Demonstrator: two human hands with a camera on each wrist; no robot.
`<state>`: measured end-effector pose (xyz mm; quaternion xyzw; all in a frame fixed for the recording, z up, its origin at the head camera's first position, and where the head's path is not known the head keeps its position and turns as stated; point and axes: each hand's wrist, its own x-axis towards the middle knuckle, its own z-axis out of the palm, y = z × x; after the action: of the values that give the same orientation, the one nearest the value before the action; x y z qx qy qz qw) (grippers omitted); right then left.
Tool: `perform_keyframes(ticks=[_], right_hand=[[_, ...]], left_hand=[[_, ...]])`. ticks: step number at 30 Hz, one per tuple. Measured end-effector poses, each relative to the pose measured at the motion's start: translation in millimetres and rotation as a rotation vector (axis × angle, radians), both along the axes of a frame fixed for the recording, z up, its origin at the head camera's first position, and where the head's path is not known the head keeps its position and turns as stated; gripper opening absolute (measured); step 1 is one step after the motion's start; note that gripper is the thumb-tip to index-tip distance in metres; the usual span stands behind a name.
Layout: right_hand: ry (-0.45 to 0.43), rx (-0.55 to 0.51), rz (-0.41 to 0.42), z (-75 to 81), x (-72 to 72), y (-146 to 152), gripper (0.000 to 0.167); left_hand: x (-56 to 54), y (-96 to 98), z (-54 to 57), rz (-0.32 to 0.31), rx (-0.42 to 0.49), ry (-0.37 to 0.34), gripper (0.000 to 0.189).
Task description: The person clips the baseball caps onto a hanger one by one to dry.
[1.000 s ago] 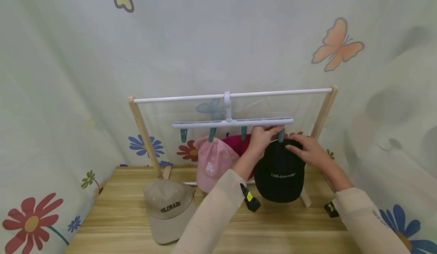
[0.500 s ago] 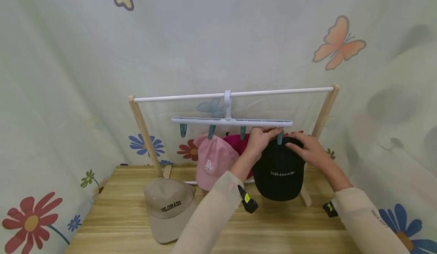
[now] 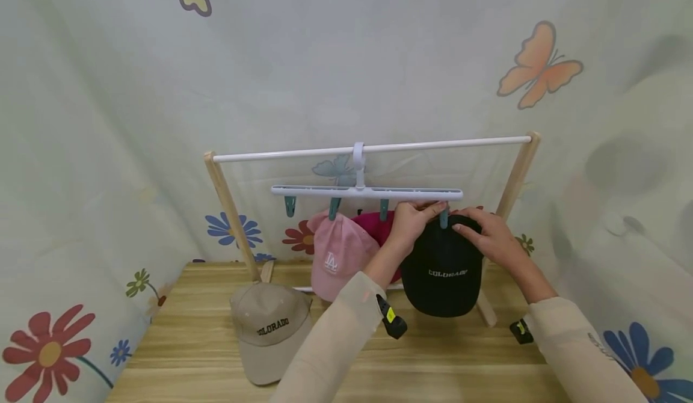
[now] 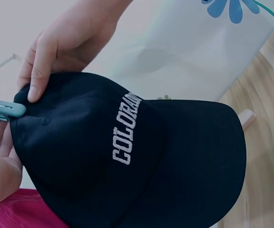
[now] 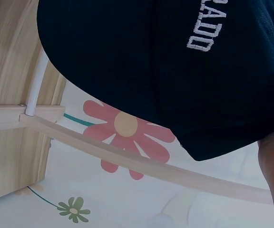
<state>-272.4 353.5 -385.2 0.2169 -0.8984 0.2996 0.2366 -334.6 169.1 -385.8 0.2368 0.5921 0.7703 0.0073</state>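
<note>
A black baseball cap lettered COLORADO hangs brim down below the right end of a white clip hanger. My left hand pinches the hanger's rightmost teal clip at its upper end. In the left wrist view the tip of that teal clip lies over the crown's edge. From the other side my right hand grips the crown, its thumb on the front; its other fingers are partly hidden behind the cap. A pink cap hangs from another clip, and a magenta cap shows behind it.
The hanger hooks over the white rail of a wooden-legged rack standing on a wood-grain table. A beige cap lies at the table's left. The leftmost clip holds nothing. A printed curtain surrounds the table.
Both hands stay at the black cap and clip. Hanger and caps shift only very slightly in view, along with the background.
</note>
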Motion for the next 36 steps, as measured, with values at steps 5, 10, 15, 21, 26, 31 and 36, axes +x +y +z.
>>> perform_keyframes(ticks=[5,10,15,21,26,31,36], right_hand=[[0.009,0.005,-0.011,0.2,3.5,-1,0.021],[0.04,0.003,-0.013,-2.6,3.9,-2,0.019],[0.051,0.005,-0.009,-5.2,2.5,-1,0.017],[0.047,0.042,-0.024,-7.1,1.9,-2,0.019],[0.014,0.037,-0.054,-7.4,4.7,-3,0.021],[0.01,0.035,-0.088,-6.5,8.6,-5,0.026],[0.008,0.027,-0.114,-7.6,9.0,-6,0.027]], left_hand=[[-2.5,-2.0,-5.0,-0.025,-0.04,0.008,0.025],[-1.1,-1.8,-6.9,-0.012,-0.061,0.017,0.024],[-1.2,-2.3,-7.9,-0.008,-0.104,0.054,0.026],[-1.7,-10.1,-9.3,0.018,-0.22,0.18,0.028],[-1.8,-18.0,-10.5,0.052,-0.355,0.307,0.029],[0.5,-28.0,-13.0,0.102,-0.43,0.348,0.028],[1.2,-36.6,-17.2,0.112,-0.417,0.36,0.026]])
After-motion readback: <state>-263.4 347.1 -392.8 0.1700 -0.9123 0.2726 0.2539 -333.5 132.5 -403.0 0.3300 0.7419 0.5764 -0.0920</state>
